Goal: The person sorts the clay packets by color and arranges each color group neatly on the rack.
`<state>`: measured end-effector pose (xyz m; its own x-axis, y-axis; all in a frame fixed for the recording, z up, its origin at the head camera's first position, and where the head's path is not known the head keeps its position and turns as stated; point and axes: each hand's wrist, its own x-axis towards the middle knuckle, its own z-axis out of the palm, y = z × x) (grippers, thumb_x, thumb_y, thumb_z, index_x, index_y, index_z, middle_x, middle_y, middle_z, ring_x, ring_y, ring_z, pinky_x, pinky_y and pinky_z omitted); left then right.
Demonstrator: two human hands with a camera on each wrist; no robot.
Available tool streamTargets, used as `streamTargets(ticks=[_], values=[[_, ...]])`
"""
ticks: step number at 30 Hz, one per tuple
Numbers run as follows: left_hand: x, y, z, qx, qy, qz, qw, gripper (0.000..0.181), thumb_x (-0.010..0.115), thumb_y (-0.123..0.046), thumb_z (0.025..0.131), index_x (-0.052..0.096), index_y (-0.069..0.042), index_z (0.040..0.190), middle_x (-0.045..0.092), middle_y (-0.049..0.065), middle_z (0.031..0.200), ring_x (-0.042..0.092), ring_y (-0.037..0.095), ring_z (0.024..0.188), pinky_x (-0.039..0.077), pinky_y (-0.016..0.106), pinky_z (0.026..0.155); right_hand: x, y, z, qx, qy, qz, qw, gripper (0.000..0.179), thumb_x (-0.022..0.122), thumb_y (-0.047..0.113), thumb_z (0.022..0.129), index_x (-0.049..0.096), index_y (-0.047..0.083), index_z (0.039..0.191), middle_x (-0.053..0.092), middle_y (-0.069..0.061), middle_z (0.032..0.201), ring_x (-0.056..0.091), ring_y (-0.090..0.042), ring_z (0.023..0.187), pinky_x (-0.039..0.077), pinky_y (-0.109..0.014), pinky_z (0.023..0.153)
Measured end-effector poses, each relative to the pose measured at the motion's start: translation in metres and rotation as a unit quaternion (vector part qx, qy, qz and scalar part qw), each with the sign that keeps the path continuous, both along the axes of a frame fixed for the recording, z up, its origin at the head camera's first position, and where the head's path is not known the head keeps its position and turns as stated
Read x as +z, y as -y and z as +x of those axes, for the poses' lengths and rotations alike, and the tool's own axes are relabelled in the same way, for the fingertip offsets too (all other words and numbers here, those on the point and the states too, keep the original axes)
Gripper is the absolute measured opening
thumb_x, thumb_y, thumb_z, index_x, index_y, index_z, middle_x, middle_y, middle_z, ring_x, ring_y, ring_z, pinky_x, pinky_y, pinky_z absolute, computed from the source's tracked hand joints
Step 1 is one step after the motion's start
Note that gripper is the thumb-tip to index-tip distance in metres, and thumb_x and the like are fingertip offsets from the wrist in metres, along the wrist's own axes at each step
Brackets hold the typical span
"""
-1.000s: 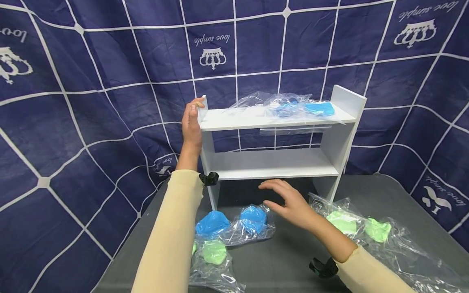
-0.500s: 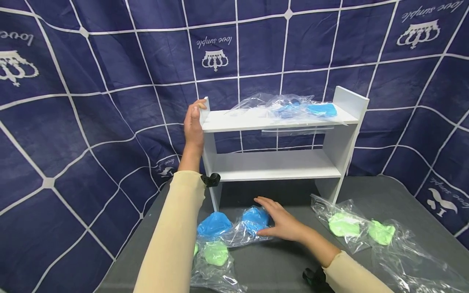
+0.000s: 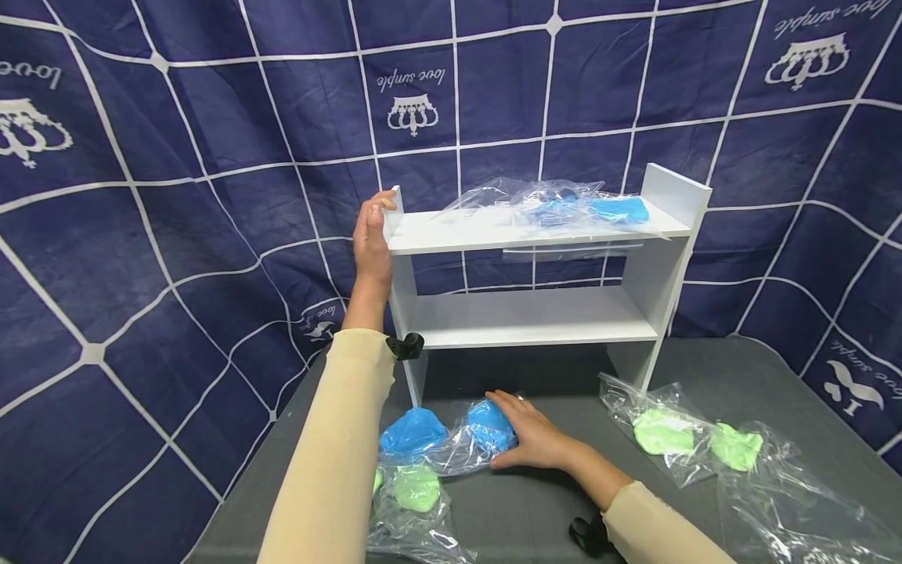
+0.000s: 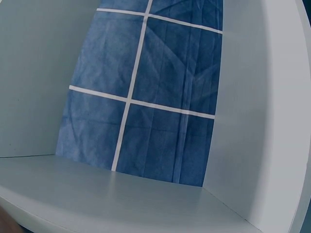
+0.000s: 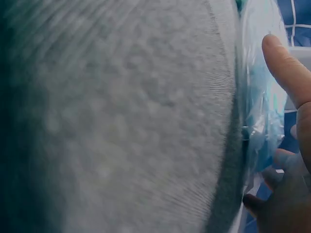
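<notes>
My left hand [image 3: 372, 243] grips the upper left side panel of a small white shelf unit [image 3: 532, 313], its fingers over the panel's top edge. In the left wrist view, the shelf's board and side panels [image 4: 243, 107] frame the blue cloth behind. My right hand [image 3: 533, 436] is low on the table, thumb and fingers spread around the right side of a rounded blue piece [image 3: 489, 427] in a clear plastic bag. The right wrist view shows its thumb and fingers right at the bag [image 5: 265, 97]. Another blue piece [image 3: 413, 431] lies just left of it.
Green pieces in clear bags lie at front left [image 3: 417, 489] and on the right [image 3: 664, 432]. Clear bags with a blue piece [image 3: 620, 209] lie on the top shelf, one edge hanging over its front. A navy cloth with white lines [image 3: 282, 94] hangs behind the grey table [image 3: 521, 517].
My right hand has moved left and down, from above the table to the bagged blue piece. The left hand stays on the shelf's side panel.
</notes>
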<state>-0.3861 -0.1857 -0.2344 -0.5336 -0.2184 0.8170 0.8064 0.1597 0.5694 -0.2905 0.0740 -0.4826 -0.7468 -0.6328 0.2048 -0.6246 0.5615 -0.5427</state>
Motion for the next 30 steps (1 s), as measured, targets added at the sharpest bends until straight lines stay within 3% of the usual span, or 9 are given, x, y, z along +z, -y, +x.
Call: streamTargets(ticks=[6, 13, 21, 30], values=[[0.0019, 0.0007, 0.0008, 0.001, -0.004, -0.001, 1.0, 0.054, 0.037, -0.043, 0.095, 0.052, 0.008, 0.104, 0.06, 0.017, 0.136, 0.05, 0.016, 0.135, 0.032, 0.027, 0.115, -0.002, 0.0046, -0.0019, -0.011, 0.012, 0.011, 0.9998, 0.109, 0.083, 0.05, 0.075, 0.025, 0.01, 0.158, 0.027, -0.026, 0.162, 0.026, -0.054, 0.146, 0.024, -0.072, 0.113], [-0.0001, 0.0007, 0.0017, -0.012, 0.001, 0.003, 0.9999, 0.049, 0.036, -0.033, 0.096, 0.05, 0.012, 0.106, 0.058, 0.019, 0.138, 0.048, 0.023, 0.138, 0.031, 0.027, 0.115, -0.0043, 0.0067, -0.0008, -0.013, 0.012, 0.008, 0.9998, 0.107, 0.083, 0.045, 0.076, 0.024, 0.009, 0.158, 0.033, -0.02, 0.16, 0.03, -0.046, 0.147, 0.023, -0.068, 0.116], [-0.0002, 0.0002, 0.002, -0.006, 0.0, -0.001, 1.0, 0.05, 0.036, -0.035, 0.096, 0.051, 0.012, 0.105, 0.059, 0.018, 0.138, 0.049, 0.02, 0.137, 0.032, 0.027, 0.115, -0.0054, 0.005, 0.002, -0.036, -0.015, 0.016, 0.9991, 0.102, 0.085, 0.041, 0.074, 0.032, 0.007, 0.154, 0.05, -0.017, 0.148, 0.046, -0.041, 0.134, 0.038, -0.063, 0.107], [-0.0004, -0.0006, 0.0018, -0.009, -0.005, 0.002, 0.9999, 0.052, 0.037, -0.04, 0.095, 0.051, 0.009, 0.103, 0.059, 0.02, 0.136, 0.05, 0.019, 0.136, 0.032, 0.028, 0.115, -0.0046, 0.0012, 0.0071, -0.044, -0.051, 0.018, 0.9975, 0.094, 0.086, 0.039, 0.07, 0.044, 0.006, 0.147, 0.058, -0.011, 0.135, 0.053, -0.03, 0.121, 0.046, -0.056, 0.1]])
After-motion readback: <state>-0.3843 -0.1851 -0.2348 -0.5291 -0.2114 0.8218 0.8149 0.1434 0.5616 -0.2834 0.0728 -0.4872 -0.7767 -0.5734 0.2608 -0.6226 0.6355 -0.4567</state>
